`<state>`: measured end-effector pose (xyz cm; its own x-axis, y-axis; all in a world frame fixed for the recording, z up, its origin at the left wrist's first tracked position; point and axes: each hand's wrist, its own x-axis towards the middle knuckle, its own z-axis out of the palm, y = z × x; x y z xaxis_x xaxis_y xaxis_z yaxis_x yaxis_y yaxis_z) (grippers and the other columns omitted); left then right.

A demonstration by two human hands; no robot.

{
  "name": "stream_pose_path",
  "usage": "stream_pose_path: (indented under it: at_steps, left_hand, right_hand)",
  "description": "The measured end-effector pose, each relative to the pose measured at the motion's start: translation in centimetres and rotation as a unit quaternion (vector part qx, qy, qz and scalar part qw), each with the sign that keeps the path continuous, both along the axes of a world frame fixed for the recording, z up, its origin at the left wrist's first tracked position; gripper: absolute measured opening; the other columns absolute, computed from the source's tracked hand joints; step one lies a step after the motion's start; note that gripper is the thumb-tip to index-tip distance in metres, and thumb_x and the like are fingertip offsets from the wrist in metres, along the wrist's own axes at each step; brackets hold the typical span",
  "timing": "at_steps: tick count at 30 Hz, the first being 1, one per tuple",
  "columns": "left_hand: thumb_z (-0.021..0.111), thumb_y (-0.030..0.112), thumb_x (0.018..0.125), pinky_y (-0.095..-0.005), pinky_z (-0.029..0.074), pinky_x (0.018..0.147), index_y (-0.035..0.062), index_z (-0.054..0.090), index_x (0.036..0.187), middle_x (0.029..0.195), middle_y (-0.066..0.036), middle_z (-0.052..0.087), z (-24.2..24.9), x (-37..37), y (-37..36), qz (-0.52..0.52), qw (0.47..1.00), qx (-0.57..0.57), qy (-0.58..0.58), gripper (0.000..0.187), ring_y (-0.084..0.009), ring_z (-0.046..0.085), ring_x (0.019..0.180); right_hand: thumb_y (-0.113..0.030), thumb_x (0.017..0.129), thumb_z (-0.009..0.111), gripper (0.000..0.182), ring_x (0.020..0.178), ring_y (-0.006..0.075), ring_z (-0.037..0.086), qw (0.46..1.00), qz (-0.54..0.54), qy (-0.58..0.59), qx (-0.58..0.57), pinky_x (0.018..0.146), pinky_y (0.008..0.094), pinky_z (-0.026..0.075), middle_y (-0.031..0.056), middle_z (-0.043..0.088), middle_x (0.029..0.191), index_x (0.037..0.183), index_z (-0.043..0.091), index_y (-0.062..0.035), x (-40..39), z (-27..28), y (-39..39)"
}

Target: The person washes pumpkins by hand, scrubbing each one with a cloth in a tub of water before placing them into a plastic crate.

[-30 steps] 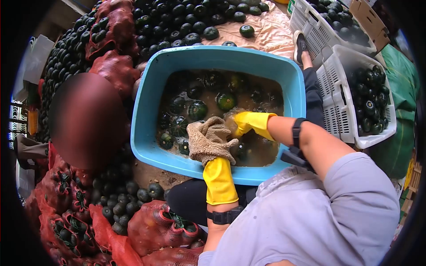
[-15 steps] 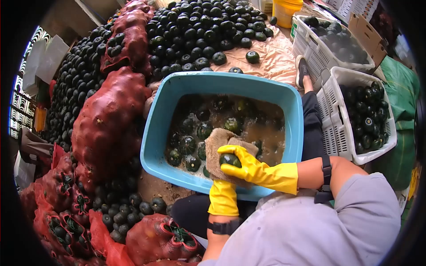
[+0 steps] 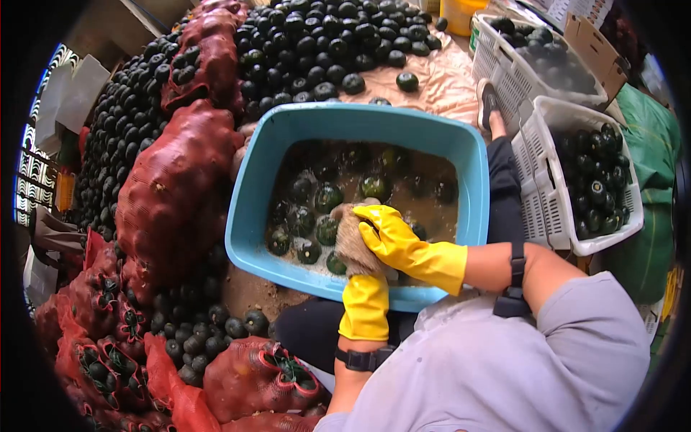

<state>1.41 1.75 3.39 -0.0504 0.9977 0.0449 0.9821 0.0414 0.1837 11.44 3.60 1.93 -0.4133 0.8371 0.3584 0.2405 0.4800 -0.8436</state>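
Both of my hands wear yellow rubber gloves and meet over the near part of a blue tub [image 3: 253,248]. My right hand [image 3: 403,237] is closed, fingers curled round a small dark green squash, now almost hidden, against a wet brown cloth [image 3: 354,243]. Coming up from below, my left hand [image 3: 363,299] goes under the cloth, which covers its fingers and wraps the squash. Several green striped squashes [image 3: 328,196] float in the tub's muddy water [image 3: 425,205], just beyond the cloth.
Two white plastic crates of squashes [image 3: 551,169] stand right of the tub. A large heap of squashes [image 3: 317,50] lies behind it on a tan sheet [image 3: 446,79]. Red mesh sacks [image 3: 173,194] line the left side. My leg [image 3: 504,173] stretches along the tub's right side.
My right hand has turned over the squash, and the cloth has folded round it, so the squash is now mostly out of sight. The view has shifted slightly.
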Motion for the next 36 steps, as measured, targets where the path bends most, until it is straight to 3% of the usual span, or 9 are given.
stream_pose_path:
  at_steps: [6, 8, 10, 13, 18, 21, 24, 28, 36]
  left_hand:
    - [0.069, 0.026, 0.096, -0.0413, 0.054, 0.100, 0.0067, 0.054, 0.131, 0.122, -0.013, 0.065, -3.6, 0.1, -2.0, 0.116, 0.699, 0.079, -0.701, 0.043, -0.0275, 0.066, 0.111]
    - [0.082, 0.024, 0.083, -0.0394, 0.055, 0.099, 0.0080, 0.052, 0.133, 0.125, -0.013, 0.065, -2.9, 0.8, -1.8, 0.110, 0.777, 0.102, -0.612, 0.061, -0.0277, 0.066, 0.114]
    - [0.099, 0.027, 0.061, -0.0378, 0.055, 0.096, 0.0104, 0.053, 0.132, 0.124, -0.012, 0.066, -2.3, 1.2, -1.4, 0.094, 0.893, 0.134, -0.420, 0.087, -0.0295, 0.066, 0.114]
    - [0.099, 0.028, 0.052, -0.0386, 0.056, 0.093, 0.0079, 0.064, 0.116, 0.113, -0.015, 0.070, -2.9, -1.4, -1.8, 0.156, 0.935, 0.104, -0.301, 0.076, -0.0351, 0.069, 0.104]
    - [0.098, 0.019, 0.055, -0.0370, 0.057, 0.096, 0.0063, 0.064, 0.120, 0.113, -0.009, 0.071, -6.1, -1.9, -1.7, 0.125, 0.816, 0.216, -0.521, 0.075, -0.0251, 0.070, 0.105]
    - [0.096, 0.023, 0.059, -0.0375, 0.054, 0.101, 0.0078, 0.060, 0.126, 0.123, -0.011, 0.067, -0.1, -0.3, -2.5, 0.167, 0.902, 0.111, -0.382, 0.078, -0.0284, 0.068, 0.113]
    - [0.095, 0.028, 0.059, -0.0387, 0.055, 0.099, 0.0075, 0.061, 0.128, 0.117, -0.014, 0.071, -2.4, 0.4, -2.2, 0.176, 0.929, 0.080, -0.317, 0.079, -0.0331, 0.070, 0.111]
    - [0.103, 0.036, 0.036, -0.0403, 0.056, 0.103, 0.0052, 0.060, 0.134, 0.122, -0.011, 0.071, -3.0, -1.9, -3.0, 0.036, 0.860, 0.181, -0.476, 0.111, -0.0269, 0.071, 0.111]
    - [0.086, 0.021, 0.066, -0.0387, 0.047, 0.107, 0.0011, 0.054, 0.134, 0.127, -0.017, 0.053, -2.9, 1.5, -2.5, 0.058, 0.985, 0.014, -0.164, 0.078, -0.0322, 0.054, 0.127]
  right_hand:
    - [-0.018, 0.108, 0.059, 0.032, 0.115, 0.0169, 0.067, 0.792, 0.088, 0.401, -0.452, 0.105, 0.0314, 0.051, 0.0111, 0.071, 0.126, 0.138, 0.062, -0.0068, 0.0, 0.5, 1.3]
    - [-0.020, 0.110, 0.058, 0.032, 0.114, 0.0166, 0.067, 0.791, 0.019, 0.428, -0.438, 0.104, 0.0297, 0.052, 0.0106, 0.071, 0.126, 0.140, 0.061, -0.0075, -0.3, -2.1, 2.0]
    - [-0.023, 0.108, 0.060, 0.043, 0.120, 0.0276, 0.066, 0.965, 0.093, 0.118, -0.216, 0.105, 0.0357, 0.051, 0.0167, 0.069, 0.134, 0.146, 0.054, -0.0045, 1.7, -3.7, 3.5]
    - [-0.026, 0.094, 0.074, 0.063, 0.129, 0.0421, 0.060, 0.928, 0.217, -0.284, -0.105, 0.106, 0.0424, 0.050, 0.0281, 0.063, 0.133, 0.150, 0.050, -0.0081, 3.6, 5.0, 4.0]
    - [-0.030, 0.093, 0.080, 0.059, 0.122, 0.0249, 0.061, 0.863, 0.152, 0.105, -0.469, 0.100, 0.0400, 0.055, 0.0144, 0.060, 0.136, 0.144, 0.054, -0.0150, 2.0, 2.6, 3.0]
    - [-0.026, 0.092, 0.081, 0.059, 0.124, 0.0275, 0.061, 0.861, 0.039, 0.233, -0.450, 0.108, 0.0402, 0.050, 0.0157, 0.062, 0.134, 0.143, 0.054, -0.0130, 0.8, -3.0, 1.1]
    - [-0.019, 0.090, 0.079, 0.063, 0.127, 0.0319, 0.060, 0.979, 0.119, -0.135, -0.097, 0.110, 0.0406, 0.048, 0.0182, 0.059, 0.139, 0.146, 0.052, -0.0113, 3.4, -1.4, 3.0]
    - [-0.035, 0.091, 0.075, 0.060, 0.125, 0.0325, 0.062, 0.906, 0.220, -0.231, -0.277, 0.108, 0.0412, 0.048, 0.0178, 0.063, 0.134, 0.144, 0.055, -0.0146, 3.5, 5.7, 5.4]
    - [-0.027, 0.111, 0.054, 0.034, 0.108, 0.0270, 0.066, 0.986, -0.051, 0.062, -0.144, 0.098, 0.0362, 0.051, 0.0127, 0.070, 0.124, 0.134, 0.063, -0.0045, 1.5, -1.7, 4.1]
